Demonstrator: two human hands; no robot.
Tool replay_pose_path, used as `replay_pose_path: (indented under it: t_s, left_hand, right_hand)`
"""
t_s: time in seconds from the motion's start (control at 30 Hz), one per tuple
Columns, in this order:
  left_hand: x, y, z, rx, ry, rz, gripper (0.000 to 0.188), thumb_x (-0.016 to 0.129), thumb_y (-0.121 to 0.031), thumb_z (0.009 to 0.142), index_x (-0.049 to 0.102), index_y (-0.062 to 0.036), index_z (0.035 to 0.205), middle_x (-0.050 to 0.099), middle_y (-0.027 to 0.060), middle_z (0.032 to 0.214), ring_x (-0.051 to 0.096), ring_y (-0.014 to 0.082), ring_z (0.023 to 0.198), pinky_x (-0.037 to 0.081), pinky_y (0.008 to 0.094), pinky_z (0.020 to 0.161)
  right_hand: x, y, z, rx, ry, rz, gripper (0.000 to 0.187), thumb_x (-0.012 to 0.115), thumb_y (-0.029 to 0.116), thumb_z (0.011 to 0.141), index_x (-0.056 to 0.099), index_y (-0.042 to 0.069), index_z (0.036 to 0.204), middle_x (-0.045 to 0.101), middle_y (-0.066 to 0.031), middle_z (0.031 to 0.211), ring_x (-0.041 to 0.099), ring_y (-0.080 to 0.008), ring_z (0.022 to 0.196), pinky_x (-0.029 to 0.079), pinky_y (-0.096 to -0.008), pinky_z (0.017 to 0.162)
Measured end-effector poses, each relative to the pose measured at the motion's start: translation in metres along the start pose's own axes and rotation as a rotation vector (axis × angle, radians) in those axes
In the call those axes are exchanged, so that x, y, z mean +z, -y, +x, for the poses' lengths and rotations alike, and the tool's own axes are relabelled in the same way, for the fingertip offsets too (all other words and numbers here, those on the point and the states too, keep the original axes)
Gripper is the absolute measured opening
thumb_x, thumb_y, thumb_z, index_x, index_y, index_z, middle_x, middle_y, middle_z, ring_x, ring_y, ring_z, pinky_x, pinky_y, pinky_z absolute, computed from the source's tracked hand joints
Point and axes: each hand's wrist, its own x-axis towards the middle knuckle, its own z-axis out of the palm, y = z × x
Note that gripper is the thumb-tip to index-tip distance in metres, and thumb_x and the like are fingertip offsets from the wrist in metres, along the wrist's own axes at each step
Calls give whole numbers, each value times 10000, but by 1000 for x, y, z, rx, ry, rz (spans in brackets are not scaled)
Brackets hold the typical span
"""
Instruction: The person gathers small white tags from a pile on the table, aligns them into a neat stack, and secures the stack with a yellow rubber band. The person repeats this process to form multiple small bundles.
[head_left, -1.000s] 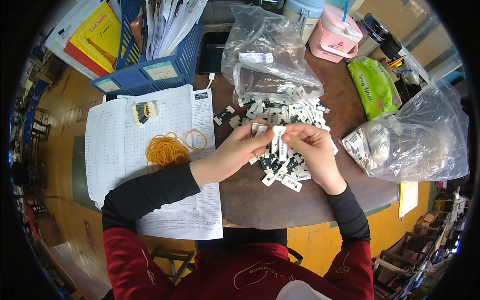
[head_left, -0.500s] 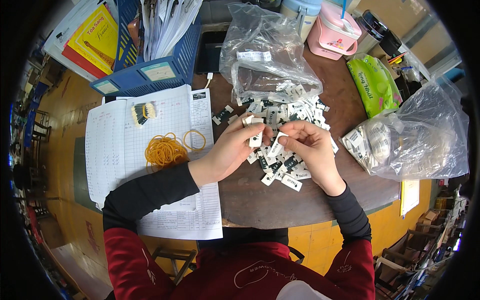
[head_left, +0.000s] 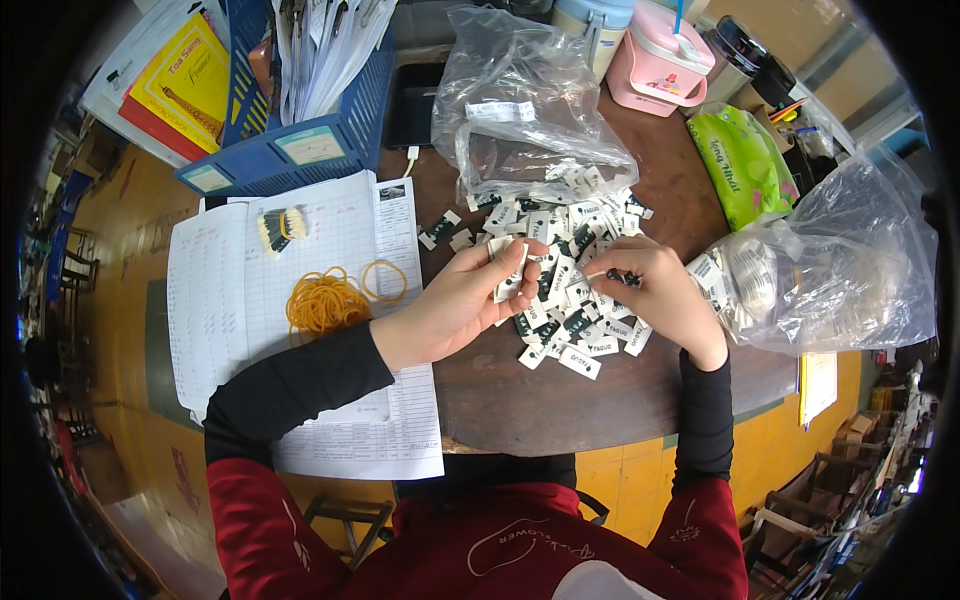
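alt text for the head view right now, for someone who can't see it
The left hand holds a few small labels by a pile of black and white ones on a brown desk; the right hand is over the pile's right side. Rubber bands lie on an open notebook at left; clear bags lie behind and right of the pile.

brn tbl (head_left: 560, 410) w/ label pile (head_left: 568, 232), clr bags (head_left: 535, 140), pink tub (head_left: 655, 78)
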Motion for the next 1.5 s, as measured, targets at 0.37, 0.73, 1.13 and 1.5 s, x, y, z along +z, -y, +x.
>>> replay_pose_path:
  t_s: [0.37,0.73,1.13,1.5]
  left_hand:
    - [-10,10,1,1,-159,25,105,504,-262,1056,516,-160,1035,383,-63,769,371,61,708,334,229,649]
    - [-13,13,3,70,-119,95,156,492,-272,1062,497,-126,1114,424,-28,853,408,65,735,362,215,657]
    - [-13,17,2,139,60,-25,270,485,-361,1045,504,-123,1172,476,-22,885,452,116,822,386,293,797]
    - [3,6,-5,210,119,421,189,588,-259,1016,542,-99,1104,497,-61,868,446,33,790,374,219,716]
  right_hand:
    - [19,-27,-3,-207,-62,-99,137,773,97,693,709,39,799,618,-105,970,626,-304,979,514,-406,789]
    - [16,-27,9,-157,-501,261,259,804,195,729,724,0,881,693,-153,838,659,-297,775,516,-359,711]
    - [10,-11,-1,215,-253,1028,208,688,175,922,707,2,1036,669,35,905,543,-34,815,426,-221,734]
    - [42,20,0,353,-51,1243,125,679,143,943,700,47,1019,657,44,919,526,-22,806,405,-204,724]
